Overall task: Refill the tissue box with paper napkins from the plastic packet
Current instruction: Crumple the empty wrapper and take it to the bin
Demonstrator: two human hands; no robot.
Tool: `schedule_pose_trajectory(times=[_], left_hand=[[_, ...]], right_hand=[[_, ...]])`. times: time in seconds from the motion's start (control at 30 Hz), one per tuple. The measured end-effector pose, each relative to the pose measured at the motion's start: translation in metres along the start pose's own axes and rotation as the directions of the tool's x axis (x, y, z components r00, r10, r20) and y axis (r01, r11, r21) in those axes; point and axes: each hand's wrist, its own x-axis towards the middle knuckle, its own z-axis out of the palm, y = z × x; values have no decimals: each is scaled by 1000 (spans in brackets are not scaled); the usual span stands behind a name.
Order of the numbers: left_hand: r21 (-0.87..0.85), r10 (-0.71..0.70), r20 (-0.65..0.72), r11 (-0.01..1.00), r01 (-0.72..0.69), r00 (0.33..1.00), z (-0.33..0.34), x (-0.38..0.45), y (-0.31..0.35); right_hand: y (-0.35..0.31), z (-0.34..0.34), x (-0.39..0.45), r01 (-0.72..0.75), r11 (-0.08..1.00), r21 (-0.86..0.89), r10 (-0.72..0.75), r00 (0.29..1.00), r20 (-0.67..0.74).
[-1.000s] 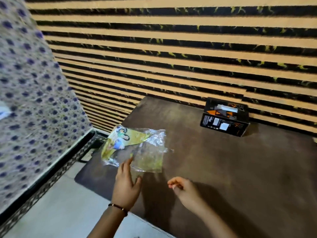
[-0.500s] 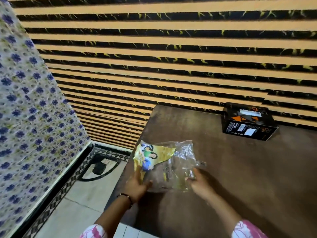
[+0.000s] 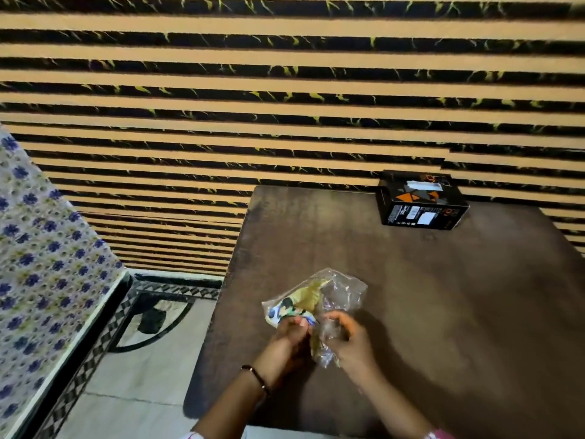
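The plastic packet (image 3: 313, 307), crumpled and lifted just above the desk (image 3: 443, 312), is gripped by both hands, left hand (image 3: 289, 335) and right hand (image 3: 346, 339), seemingly being opened; next, napkins must reach the tissue box (image 3: 419, 202) far beyond the right hand.

tissue box (image 3: 421, 201) print illegible, plastic packet (image 3: 316, 307) contents unclear

Thin dark bracelet (image 3: 258, 380) — left wrist, pink-white patterned sleeves (image 3: 438, 435)
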Motion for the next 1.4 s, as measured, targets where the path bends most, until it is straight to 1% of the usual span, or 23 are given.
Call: schedule_pose_trajectory(times=[0.1,0.13,0.2,0.27,0.3,0.37,0.43,0.53,0.6,0.67,0.7,0.73,0.77,0.8,0.83,0.87,0.93,0.97,1.1,1.17,1.23,1.33,1.4], left_hand=[[316,217,-113,933,-172,970,0,1,-6],[405,300,-116,885,-230,947,4,0,-6],[494,380,-20,808,-321,925,17,0,-1],[349,348,174,853,-388,921,38,-2,2],[266,307,297,883,-387,904,55,-7,2],[221,220,468,908,-355,856,84,-14,0],[228,179,502,916,-329,846,114,-17,-9],[260,159,449,918,-299,879,155,-17,-27],[220,172,432,932,-288,885,187,-20,-45],[156,181,421,951,-268,889,223,-27,-61],[135,188,410,955,-264,892,236,-28,-67],[134,198,403,953,-272,894,255,-30,-75],[144,205,394,949,-281,896,271,-33,-81],[171,207,399,940,-295,893,292,-35,-89],[190,197,416,936,-297,888,309,-37,-95],[222,183,447,926,-306,876,325,-38,-100],[291,145,514,898,-331,845,362,-41,-111],[321,121,533,887,-333,837,382,-42,-118],[361,33,584,884,-296,811,441,-44,-138],[414,-27,635,855,-311,772,470,-43,-143],[435,-36,658,833,-341,752,494,-34,-144],[419,-24,642,848,-325,766,525,-11,-145],[405,-21,639,859,-313,769,548,5,-150]], right_hand=[[-1,-23,-10,29,999,-45,-31,998,-51],[-2,-33,-18,28,1000,-14,-28,999,-38],[-8,-50,-32,-25,993,113,19,998,56],[-6,-72,-44,-107,962,250,72,987,147],[-4,-86,-51,-130,946,296,79,981,179],[-7,-107,-63,-165,922,350,88,970,225],[-5,-132,-77,-185,919,348,107,967,233],[0,-176,-102,-185,922,341,118,971,208],[4,-212,-123,-164,925,341,101,975,196],[7,-252,-147,-89,944,316,44,988,148],[10,-268,-154,-15,974,226,-4,996,85],[16,-289,-165,63,997,52,-63,998,-6],[23,-308,-173,120,979,-167,-135,987,-86],[32,-329,-183,155,921,-358,-212,969,-126],[40,-344,-189,177,862,-475,-260,959,-115],[46,-357,-195,194,833,-518,-274,958,-81],[60,-380,-208,206,848,-489,-258,965,-41],[68,-393,-216,199,861,-467,-261,963,-70],[90,-440,-233,124,905,-408,-270,907,-324],[100,-464,-242,107,930,-351,-262,865,-429],[107,-489,-247,96,947,-307,-250,820,-515],[117,-524,-247,89,963,-254,-228,773,-592],[129,-548,-238,75,966,-247,-214,768,-604]])
